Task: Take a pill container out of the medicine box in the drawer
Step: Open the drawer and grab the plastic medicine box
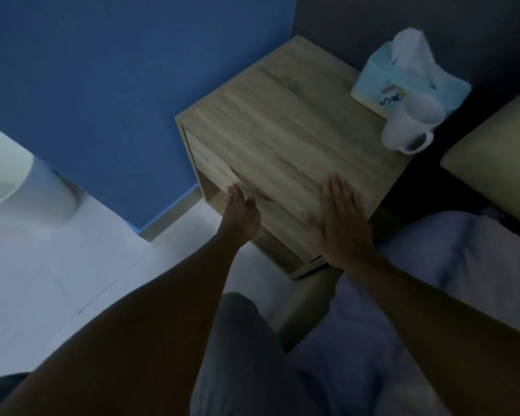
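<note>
A person sits beside a square, light-oak wooden bedside table [285, 127] set against a blue wall [108, 85]. The right hand [339, 223] lies flat and open, palm down, on the near edge of the top, gripping nothing. The left hand [240, 211] reaches to the table's front face, its fingers curled over the top edge of the wood-grain drawer [213, 169]; whether it has closed on the lip I cannot tell.

The drawer looks shut or barely cracked, so the medicine box and pill container are hidden inside it; their heading and long axis cannot be judged.

To open it well, hook the fingertips firmly under the lip, pull straight out along the runners, and press down with the right hand so the table stays put. A white mug [409, 130] and a pale-blue tissue box [379, 85] at the far corner could be jolted by a jerk.
</note>
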Demonstrator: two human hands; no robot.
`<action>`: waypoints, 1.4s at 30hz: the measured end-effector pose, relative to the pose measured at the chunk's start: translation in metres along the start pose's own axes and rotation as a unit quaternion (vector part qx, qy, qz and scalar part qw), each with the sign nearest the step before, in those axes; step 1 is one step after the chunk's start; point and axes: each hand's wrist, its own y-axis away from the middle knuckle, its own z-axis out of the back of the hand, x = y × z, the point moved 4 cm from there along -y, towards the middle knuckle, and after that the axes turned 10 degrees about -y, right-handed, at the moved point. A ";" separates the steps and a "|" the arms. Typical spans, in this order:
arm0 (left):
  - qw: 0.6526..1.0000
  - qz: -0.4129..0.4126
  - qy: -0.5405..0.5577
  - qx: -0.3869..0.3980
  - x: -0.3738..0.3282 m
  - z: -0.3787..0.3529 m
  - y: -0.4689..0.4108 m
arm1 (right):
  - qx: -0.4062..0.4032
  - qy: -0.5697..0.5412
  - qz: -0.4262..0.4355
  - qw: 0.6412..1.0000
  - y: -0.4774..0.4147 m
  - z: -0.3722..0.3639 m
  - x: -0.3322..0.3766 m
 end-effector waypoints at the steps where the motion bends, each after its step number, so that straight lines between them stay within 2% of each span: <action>1: 1.000 -0.006 0.018 -0.019 -0.001 -0.002 -0.003 | -0.005 -0.001 0.000 1.000 0.000 0.000 0.000; 9: 0.983 -0.049 0.154 -0.091 -0.001 -0.017 -0.029 | -0.038 0.022 0.010 0.999 -0.002 -0.006 -0.004; 14: 0.972 -0.023 0.219 -0.078 -0.001 -0.023 -0.029 | -0.043 0.024 0.014 0.999 -0.003 -0.006 -0.003; 21: 0.975 -0.021 0.214 -0.048 0.001 -0.012 -0.024 | -0.034 0.035 0.012 0.999 -0.004 -0.006 -0.004; 31: 0.971 -0.010 0.239 -0.017 0.061 0.015 0.019 | -0.027 0.046 0.023 0.998 -0.003 -0.004 -0.002; 42: 0.977 0.023 0.211 -0.005 0.108 0.042 0.063 | -0.004 0.038 0.011 0.999 -0.005 -0.002 0.000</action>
